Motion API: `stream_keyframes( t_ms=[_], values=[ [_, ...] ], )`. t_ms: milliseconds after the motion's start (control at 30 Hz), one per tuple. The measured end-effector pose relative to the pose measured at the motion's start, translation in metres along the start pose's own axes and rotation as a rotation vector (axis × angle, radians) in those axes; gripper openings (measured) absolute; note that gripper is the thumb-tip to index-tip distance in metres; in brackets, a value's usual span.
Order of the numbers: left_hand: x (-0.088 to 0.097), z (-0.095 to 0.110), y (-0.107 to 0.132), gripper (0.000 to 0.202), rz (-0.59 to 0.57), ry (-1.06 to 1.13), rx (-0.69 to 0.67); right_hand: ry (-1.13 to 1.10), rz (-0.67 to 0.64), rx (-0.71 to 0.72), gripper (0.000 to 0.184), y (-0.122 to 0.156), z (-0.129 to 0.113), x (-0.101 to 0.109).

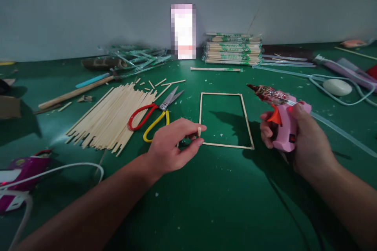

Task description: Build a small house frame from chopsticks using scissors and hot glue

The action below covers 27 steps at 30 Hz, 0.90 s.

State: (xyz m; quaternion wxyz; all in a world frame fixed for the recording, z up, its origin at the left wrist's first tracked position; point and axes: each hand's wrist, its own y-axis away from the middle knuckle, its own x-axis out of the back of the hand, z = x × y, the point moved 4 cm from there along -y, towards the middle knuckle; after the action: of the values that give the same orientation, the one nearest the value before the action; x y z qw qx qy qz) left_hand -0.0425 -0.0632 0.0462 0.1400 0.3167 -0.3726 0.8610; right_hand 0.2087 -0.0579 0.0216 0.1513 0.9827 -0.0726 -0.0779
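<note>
My left hand (173, 145) pinches a short wooden stick (199, 132) upright between thumb and forefinger, at the near left corner of a four-sided frame of thin sticks (247, 121). Whether the stick touches the frame cannot be made out. On the right, my right hand (309, 141) grips a pink hot glue gun (285, 127) with an orange trigger; its dark, glue-crusted nozzle points left, above and beyond the frame's right side. Scissors (165, 104) with one red and one yellow handle lie partly open just past my left hand.
Many loose sticks (108, 117) lie left of the scissors, with short offcuts beyond. Wrapped chopstick packs (232, 50) and a lit phone (183, 31) stand by the wall. A hammer (76, 92) lies far left, a purple device (25, 176) near left, a white cable (312, 80) right.
</note>
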Motion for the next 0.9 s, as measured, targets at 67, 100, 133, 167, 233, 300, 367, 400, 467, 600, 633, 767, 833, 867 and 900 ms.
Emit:
stream_keyframes(
  t_ms=[67,100,133,167,233,300,367,400,467,600,633,767,833,867,900],
  values=[
    [0.0003,0.0000,-0.0004,0.016,0.014,0.013,-0.004,0.004,0.001,0.003,0.045,-0.0002,0.0002,0.0001],
    [0.0005,0.0003,-0.0006,0.015,0.020,0.021,-0.010,0.008,0.000,0.008,0.045,-0.0002,0.0002,0.0001],
    [0.0007,0.0006,-0.0009,0.014,0.025,0.028,-0.016,0.012,-0.002,0.013,0.045,-0.0003,0.0001,0.0001],
    [0.0007,0.0009,-0.0013,0.013,0.027,0.032,-0.021,0.013,-0.004,0.017,0.045,-0.0004,0.0000,0.0002],
    [0.0007,0.0013,-0.0019,0.010,0.024,0.029,-0.022,0.009,-0.002,0.018,0.045,-0.0007,-0.0001,0.0007],
    [0.0007,0.0015,-0.0022,0.009,0.024,0.024,-0.021,0.006,0.018,0.004,0.045,-0.0012,0.0004,0.0019],
    [0.0007,0.0017,-0.0023,0.009,0.022,0.023,-0.022,0.017,0.046,-0.004,0.047,-0.0013,0.0007,0.0031],
    [0.0007,0.0019,-0.0023,0.009,0.023,0.025,-0.025,0.023,0.061,0.003,0.048,-0.0012,0.0004,0.0036],
    [0.0007,0.0020,-0.0022,0.010,0.022,0.026,-0.027,0.028,0.081,0.032,0.051,-0.0008,-0.0005,0.0038],
    [0.0007,0.0016,-0.0017,0.010,0.019,0.020,-0.016,0.040,0.066,0.065,0.054,-0.0006,-0.0009,0.0021],
    [0.0008,0.0016,-0.0016,0.010,0.020,0.019,-0.014,0.043,0.060,0.063,0.054,-0.0008,-0.0007,0.0017],
    [0.0010,0.0017,-0.0016,0.010,0.018,0.010,-0.017,0.040,0.077,0.047,0.053,-0.0014,-0.0001,0.0019],
    [0.0008,0.0017,-0.0018,0.010,0.011,0.003,-0.018,0.039,0.085,0.044,0.053,-0.0013,-0.0001,0.0016],
    [0.0008,0.0017,-0.0019,0.010,0.010,0.002,-0.020,0.040,0.085,0.045,0.053,-0.0012,-0.0001,0.0013],
    [0.0007,0.0016,-0.0018,0.010,0.010,0.004,-0.022,0.042,0.084,0.047,0.053,-0.0010,-0.0002,0.0010]
  ],
)
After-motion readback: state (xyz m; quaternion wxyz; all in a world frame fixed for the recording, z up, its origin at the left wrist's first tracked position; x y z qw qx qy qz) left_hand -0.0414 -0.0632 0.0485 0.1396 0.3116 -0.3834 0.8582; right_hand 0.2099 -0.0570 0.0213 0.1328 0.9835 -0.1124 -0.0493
